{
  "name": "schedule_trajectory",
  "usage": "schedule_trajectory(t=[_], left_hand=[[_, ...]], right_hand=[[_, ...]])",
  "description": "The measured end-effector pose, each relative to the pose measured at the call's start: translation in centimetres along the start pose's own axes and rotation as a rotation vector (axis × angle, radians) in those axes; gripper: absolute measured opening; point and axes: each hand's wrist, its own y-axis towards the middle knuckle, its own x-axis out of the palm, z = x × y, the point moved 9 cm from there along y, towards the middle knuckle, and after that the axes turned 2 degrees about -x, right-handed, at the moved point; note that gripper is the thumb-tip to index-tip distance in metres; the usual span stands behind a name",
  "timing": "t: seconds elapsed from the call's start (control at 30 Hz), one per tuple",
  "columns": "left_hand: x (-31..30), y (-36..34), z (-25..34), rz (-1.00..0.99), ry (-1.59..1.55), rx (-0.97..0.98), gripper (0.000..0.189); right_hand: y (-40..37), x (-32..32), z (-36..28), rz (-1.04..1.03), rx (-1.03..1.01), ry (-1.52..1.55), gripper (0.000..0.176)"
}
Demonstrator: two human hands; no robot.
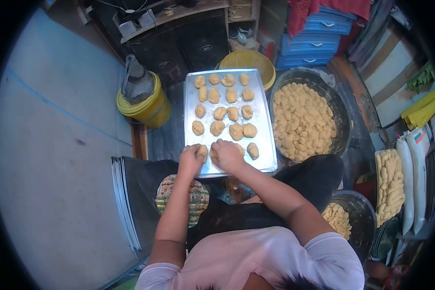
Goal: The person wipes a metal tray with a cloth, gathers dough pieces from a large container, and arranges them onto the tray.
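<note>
A metal baking tray (268, 162) lies before me, with several rows of dough pieces (231, 95) spread over it. Near its front edge, my left hand (191, 160) has its fingers curled round a dough piece (202, 152) at the left of the nearest row. Just to the right, the fingers of my right hand (228, 155) close on another dough piece (213, 153), partly hidden by them. One more piece shows in part behind my right hand, and a fully visible one (253, 151) sits at the row's right end.
A big dark basin (344, 113) heaped with dough pieces stands right of the tray. A smaller basin (365, 212) with dough and another dough-laden tray (390, 183) are at lower right. Yellow buckets (154, 108) stand behind left. Stacked trays (123, 203) lean on the left.
</note>
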Motion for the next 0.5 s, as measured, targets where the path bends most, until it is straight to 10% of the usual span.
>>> schedule_trajectory(t=[0.2, 0.37, 0.5], left_hand=[[0.2, 0.7, 1.6, -0.066, -0.077, -0.061, 0.039], [-3.1, 5.0, 3.7, 0.328, 0.007, 0.256, 0.046], [0.2, 7.6, 3.2, 0.09, 0.021, 0.25, 0.046]], right_hand=[[0.3, -1.6, 1.7, -0.084, 0.043, -0.081, 0.023], [1.4, -4.5, 4.6, 0.103, 0.156, -0.015, 0.025], [3.1, -4.1, 3.6, 0.145, 0.008, -0.134, 0.026]])
